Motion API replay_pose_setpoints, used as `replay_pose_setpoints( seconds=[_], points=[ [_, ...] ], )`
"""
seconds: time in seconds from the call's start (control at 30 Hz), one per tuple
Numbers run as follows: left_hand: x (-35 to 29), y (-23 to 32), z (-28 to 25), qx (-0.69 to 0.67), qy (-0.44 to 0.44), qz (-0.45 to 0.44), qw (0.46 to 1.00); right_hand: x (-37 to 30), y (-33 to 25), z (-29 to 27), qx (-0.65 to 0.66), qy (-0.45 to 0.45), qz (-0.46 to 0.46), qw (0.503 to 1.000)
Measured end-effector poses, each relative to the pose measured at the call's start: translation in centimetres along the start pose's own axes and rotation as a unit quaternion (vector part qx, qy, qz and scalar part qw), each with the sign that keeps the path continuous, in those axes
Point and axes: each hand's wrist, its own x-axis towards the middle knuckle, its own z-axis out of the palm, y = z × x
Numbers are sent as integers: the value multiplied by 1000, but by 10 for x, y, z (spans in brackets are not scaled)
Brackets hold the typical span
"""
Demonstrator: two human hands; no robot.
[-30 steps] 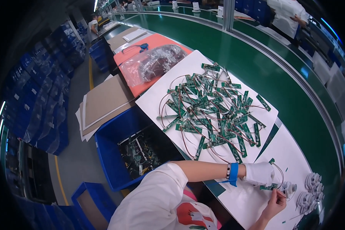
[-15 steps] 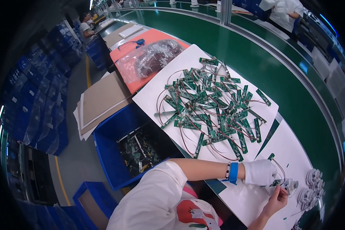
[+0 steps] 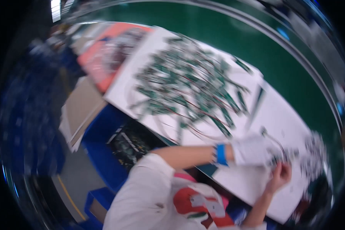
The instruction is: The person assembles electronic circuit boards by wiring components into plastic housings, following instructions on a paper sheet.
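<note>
Shows two hands at four o'clock: one white-gloved left hand [image 3: 253,150], one bare right hand [image 3: 281,174]. Includes one blue wristband [image 3: 221,154] and one thin cable [image 3: 276,142] near them. Comes to two white sheets: one upper sheet [image 3: 120,92] toward twelve o'clock, one lower sheet [image 3: 287,119] at three. Has two blue bins: one large bin [image 3: 99,163] at eight, one small bin [image 3: 104,194] at seven. Numbers one orange sheet [image 3: 90,60] and one clear plastic bag [image 3: 120,48] between ten and eleven. Holds many green circuit boards [image 3: 180,78] toward twelve and several white round parts [image 3: 313,155] between three and four, both too blurred to count.
</note>
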Motion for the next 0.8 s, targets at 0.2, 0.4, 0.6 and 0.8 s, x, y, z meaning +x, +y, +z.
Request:
replay_pose_setpoints(
  seconds=[0.2, 0.4, 0.6, 0.8],
  points=[
    [1, 2, -14, 46, -12, -264, 963, 9, -7, 41, 122, -37, -54, 990],
    [3, 11, 3, -58, 24, -387, 920, 2, -9, 30, 98, -41, -42, 994],
    [-6, 5, 9, 110, 63, -155, 980, -1, -22, 28, 184, -122, 142, 965],
    [-7, 1, 9, 196, 66, -74, 976, 4, -26, 24, 279, -162, 199, 925]
  ],
)
